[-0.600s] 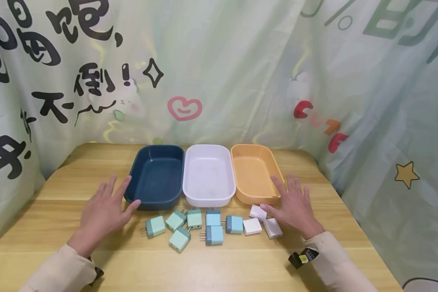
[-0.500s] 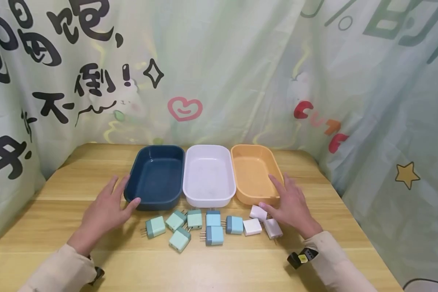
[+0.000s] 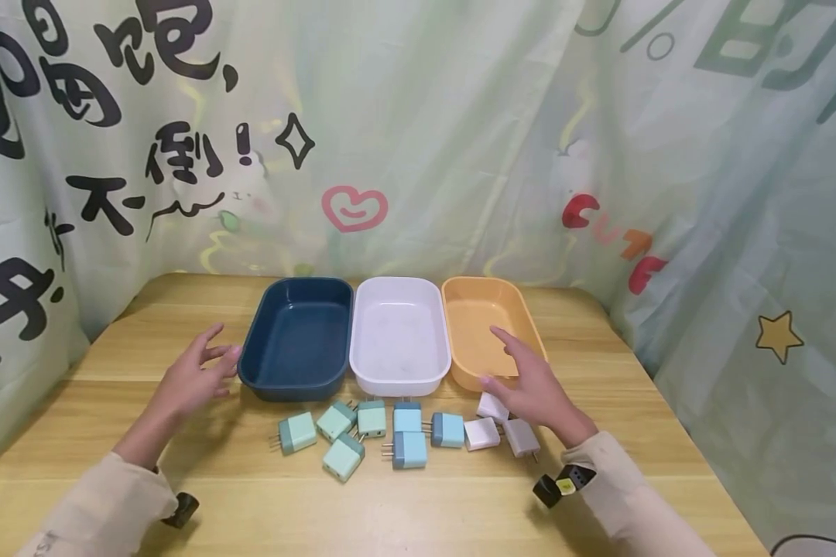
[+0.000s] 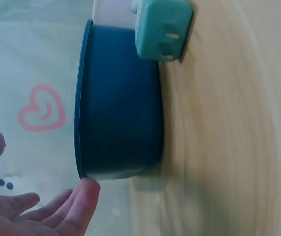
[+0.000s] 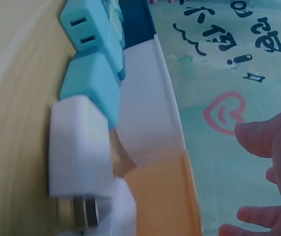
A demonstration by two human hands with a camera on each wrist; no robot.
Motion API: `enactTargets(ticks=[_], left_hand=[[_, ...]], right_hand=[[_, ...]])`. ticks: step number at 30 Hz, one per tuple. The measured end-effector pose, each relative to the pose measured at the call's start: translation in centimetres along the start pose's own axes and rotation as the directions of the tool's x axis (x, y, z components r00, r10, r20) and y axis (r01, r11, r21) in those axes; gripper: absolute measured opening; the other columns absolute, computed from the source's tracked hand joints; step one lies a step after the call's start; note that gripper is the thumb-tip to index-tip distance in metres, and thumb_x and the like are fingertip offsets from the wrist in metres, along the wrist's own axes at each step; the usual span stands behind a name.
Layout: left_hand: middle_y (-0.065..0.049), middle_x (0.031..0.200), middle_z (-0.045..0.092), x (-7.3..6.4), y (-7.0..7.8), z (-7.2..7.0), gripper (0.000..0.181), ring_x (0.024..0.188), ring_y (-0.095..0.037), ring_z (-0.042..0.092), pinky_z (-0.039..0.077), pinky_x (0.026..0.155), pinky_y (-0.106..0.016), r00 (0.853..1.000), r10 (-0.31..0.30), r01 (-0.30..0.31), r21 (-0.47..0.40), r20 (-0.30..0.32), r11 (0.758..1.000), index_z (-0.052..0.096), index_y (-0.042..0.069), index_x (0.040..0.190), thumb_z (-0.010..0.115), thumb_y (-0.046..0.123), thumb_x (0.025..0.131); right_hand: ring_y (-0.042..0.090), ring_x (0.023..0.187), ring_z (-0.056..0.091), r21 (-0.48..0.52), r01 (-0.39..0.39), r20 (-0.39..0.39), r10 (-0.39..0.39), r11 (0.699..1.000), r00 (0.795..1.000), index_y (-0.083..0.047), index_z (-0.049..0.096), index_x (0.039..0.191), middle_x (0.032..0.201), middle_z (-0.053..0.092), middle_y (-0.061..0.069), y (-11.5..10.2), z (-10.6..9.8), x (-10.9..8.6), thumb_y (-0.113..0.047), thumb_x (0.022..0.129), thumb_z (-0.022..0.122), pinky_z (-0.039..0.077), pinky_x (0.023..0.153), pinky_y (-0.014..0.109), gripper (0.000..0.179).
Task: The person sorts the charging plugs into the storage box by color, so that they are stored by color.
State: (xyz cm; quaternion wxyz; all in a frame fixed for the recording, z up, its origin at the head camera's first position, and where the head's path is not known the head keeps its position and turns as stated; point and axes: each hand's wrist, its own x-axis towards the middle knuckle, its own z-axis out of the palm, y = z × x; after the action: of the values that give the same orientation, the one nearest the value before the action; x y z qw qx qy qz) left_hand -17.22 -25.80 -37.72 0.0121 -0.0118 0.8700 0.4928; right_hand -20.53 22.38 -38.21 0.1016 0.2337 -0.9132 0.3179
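Worktop [image 3: 286,510] carries white tray [image 3: 400,333]; left of it blue tray [image 3: 296,340], right orange tray [image 3: 474,325]. Left hand [image 3: 191,379] farther left, right hand [image 3: 535,388] rightward, both loose, holding nothing. Before it: green plugs [image 3: 344,458] leftmost, blue plugs [image 3: 411,449] central, white plugs [image 3: 482,433] right.

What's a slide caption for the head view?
Left hand by navy tray, right hand by orange tray, white tray between, plug adapters in front.

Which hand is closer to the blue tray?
Left. The left hand is just beside the blue tray, at its left side; the right hand is by the orange tray, beyond the white tray.
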Motion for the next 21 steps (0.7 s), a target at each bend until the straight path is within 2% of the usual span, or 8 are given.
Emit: enactTargets(ticks=[4, 6, 13, 17, 21], left_hand=[[-0.041, 0.145, 0.026, 0.4, -0.5, -0.4, 0.08, 0.116, -0.05, 0.052, 0.055, 0.077, -0.043, 0.998, -0.021, 0.028, -0.113, 0.058, 0.993, -0.002, 0.006, 0.155, 0.041, 0.046, 0.101], [-0.041, 0.144, 0.026, 0.4, -0.8, -0.5, 0.081, 0.113, -0.049, 0.054, 0.055, 0.077, -0.044, 0.996, -0.027, 0.037, -0.128, 0.08, 0.991, -0.003, 0.005, 0.155, 0.044, 0.044, 0.101], [-0.037, 0.147, 0.028, 0.8, -1.2, 0.0, 0.096, 0.107, -0.043, 0.061, 0.055, 0.076, -0.046, 0.993, -0.033, 0.041, -0.07, 0.116, 0.997, -0.006, 0.007, 0.155, 0.064, 0.032, 0.094], [-0.036, 0.147, 0.027, 1.0, -1.1, 0.2, 0.097, 0.104, -0.041, 0.062, 0.056, 0.076, -0.044, 0.994, -0.032, 0.035, -0.029, 0.106, 0.999, -0.003, 0.008, 0.155, 0.067, 0.03, 0.092], [-0.036, 0.147, 0.027, 0.8, -1.1, 0.2, 0.096, 0.103, -0.04, 0.063, 0.056, 0.075, -0.042, 0.993, -0.04, 0.04, 0.003, 0.107, 0.999, -0.002, 0.006, 0.155, 0.068, 0.023, 0.092]], right_hand=[[0.043, 0.117, 0.053, 0.052, 0.014, 0.014, -0.015, 0.999, 1.0, -0.007, 0.036, 0.148, 0.143, 0.044, 0.023, -0.5, 0.5, 0.5, -0.018, 0.085, 0.073, 0.043, 0.093, 0.057, 0.073], [0.042, 0.116, 0.054, 0.076, 0.016, 0.025, -0.018, 0.997, 1.0, -0.008, 0.037, 0.147, 0.14, 0.047, 0.024, -0.8, 0.7, 0.7, -0.017, 0.086, 0.072, 0.043, 0.093, 0.056, 0.071], [0.037, 0.114, 0.057, 0.119, -0.003, 0.071, -0.006, 0.993, 0.997, -0.011, 0.038, 0.147, 0.136, 0.052, 0.023, -2.0, 1.2, 1.3, -0.02, 0.087, 0.072, 0.045, 0.093, 0.053, 0.07], [0.035, 0.112, 0.059, 0.179, -0.018, 0.104, -0.001, 0.984, 0.995, -0.012, 0.038, 0.147, 0.137, 0.051, 0.021, -2.7, 1.6, 1.7, -0.02, 0.088, 0.072, 0.046, 0.093, 0.052, 0.069], [0.037, 0.109, 0.06, 0.297, -0.039, 0.156, -0.008, 0.954, 0.988, -0.01, 0.038, 0.146, 0.136, 0.051, 0.024, -3.3, 1.9, 2.0, -0.016, 0.089, 0.071, 0.046, 0.092, 0.053, 0.067]])
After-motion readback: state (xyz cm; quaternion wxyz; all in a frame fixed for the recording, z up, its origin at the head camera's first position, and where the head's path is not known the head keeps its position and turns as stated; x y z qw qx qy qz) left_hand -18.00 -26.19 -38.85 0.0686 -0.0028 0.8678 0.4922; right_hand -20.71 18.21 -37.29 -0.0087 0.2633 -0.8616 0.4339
